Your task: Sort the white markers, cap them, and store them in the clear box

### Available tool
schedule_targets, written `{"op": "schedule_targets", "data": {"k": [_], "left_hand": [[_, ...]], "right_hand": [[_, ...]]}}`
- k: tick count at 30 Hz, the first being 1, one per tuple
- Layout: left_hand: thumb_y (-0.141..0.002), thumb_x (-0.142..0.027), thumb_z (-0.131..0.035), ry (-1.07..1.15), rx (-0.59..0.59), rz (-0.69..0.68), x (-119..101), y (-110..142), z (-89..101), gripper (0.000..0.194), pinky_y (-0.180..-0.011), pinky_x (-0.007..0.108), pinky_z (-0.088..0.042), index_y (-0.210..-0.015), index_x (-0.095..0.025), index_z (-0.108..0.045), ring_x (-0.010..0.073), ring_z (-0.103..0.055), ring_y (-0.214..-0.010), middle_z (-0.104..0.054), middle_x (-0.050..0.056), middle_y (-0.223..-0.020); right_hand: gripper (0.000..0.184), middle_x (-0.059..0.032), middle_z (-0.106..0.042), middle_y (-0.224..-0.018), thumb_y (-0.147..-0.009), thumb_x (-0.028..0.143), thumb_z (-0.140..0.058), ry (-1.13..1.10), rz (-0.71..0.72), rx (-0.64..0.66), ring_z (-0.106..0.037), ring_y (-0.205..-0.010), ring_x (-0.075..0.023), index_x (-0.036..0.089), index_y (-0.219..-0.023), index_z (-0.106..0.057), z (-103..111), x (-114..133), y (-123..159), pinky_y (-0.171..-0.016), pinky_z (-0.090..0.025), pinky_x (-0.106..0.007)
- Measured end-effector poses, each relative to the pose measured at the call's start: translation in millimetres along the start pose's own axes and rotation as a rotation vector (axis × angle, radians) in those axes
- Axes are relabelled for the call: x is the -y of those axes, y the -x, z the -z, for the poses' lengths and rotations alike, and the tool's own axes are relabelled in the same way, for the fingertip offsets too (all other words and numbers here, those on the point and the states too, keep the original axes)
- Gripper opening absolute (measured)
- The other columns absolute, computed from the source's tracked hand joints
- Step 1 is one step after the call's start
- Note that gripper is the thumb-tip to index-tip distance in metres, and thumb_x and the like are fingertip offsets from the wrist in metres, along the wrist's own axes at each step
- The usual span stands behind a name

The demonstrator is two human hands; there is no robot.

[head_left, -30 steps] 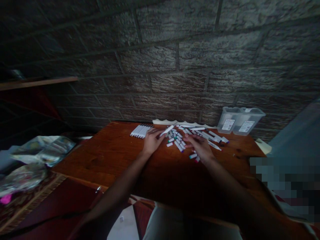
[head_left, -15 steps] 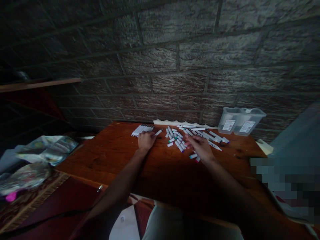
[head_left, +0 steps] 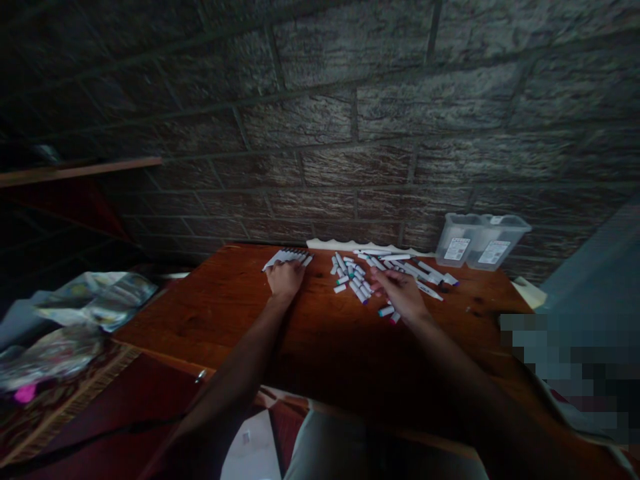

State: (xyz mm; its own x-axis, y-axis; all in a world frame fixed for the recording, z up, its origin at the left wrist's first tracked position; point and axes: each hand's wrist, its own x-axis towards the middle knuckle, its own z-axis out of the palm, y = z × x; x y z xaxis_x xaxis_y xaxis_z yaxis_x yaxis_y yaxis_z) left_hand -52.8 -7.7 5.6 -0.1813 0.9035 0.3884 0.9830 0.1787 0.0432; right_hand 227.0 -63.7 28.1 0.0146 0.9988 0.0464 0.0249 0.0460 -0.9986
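Note:
My left hand (head_left: 285,279) is closed around the near side of a row of white markers (head_left: 289,255) with dark ends, lying side by side on the wooden table. At the row's right end, its fingers grip one marker (head_left: 308,259) that lies against the others. My right hand (head_left: 403,293) hovers low at the near side of a loose pile of markers and caps (head_left: 357,280), its fingers loosely bent and apart. Nothing clear shows between them. Two short caps (head_left: 387,311) with teal and red ends lie just below this hand.
Two clear plastic containers (head_left: 483,243) with labels stand at the table's back right. A white wavy-edged strip (head_left: 333,245) lies along the brick wall (head_left: 350,167). Plastic bags (head_left: 95,297) are left of the table (head_left: 200,313). Longer markers (head_left: 417,270) lie right of the pile.
My left hand has moved slightly left, bringing its marker from a slanted position apart from the row to the row's right end. My right hand has hardly moved.

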Motion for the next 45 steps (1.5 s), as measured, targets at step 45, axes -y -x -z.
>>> {"op": "schedule_targets", "data": {"k": [45], "left_hand": [[-0.083,-0.041,-0.058,0.135,0.051,0.071,19.9,0.2,4.4,0.030,-0.093,0.045,-0.037,-0.102,-0.024,-0.073,0.0327,-0.057,-0.111,-0.071,0.011,-0.110]], "right_hand": [[0.045,-0.0034,-0.072,-0.067,-0.072,0.064,-0.067,0.058,0.068,-0.007,-0.061,-0.056,-0.0150,0.019,-0.075,-0.071,8.1,-14.2,-7.7,-0.057,-0.048,-0.027]]}}
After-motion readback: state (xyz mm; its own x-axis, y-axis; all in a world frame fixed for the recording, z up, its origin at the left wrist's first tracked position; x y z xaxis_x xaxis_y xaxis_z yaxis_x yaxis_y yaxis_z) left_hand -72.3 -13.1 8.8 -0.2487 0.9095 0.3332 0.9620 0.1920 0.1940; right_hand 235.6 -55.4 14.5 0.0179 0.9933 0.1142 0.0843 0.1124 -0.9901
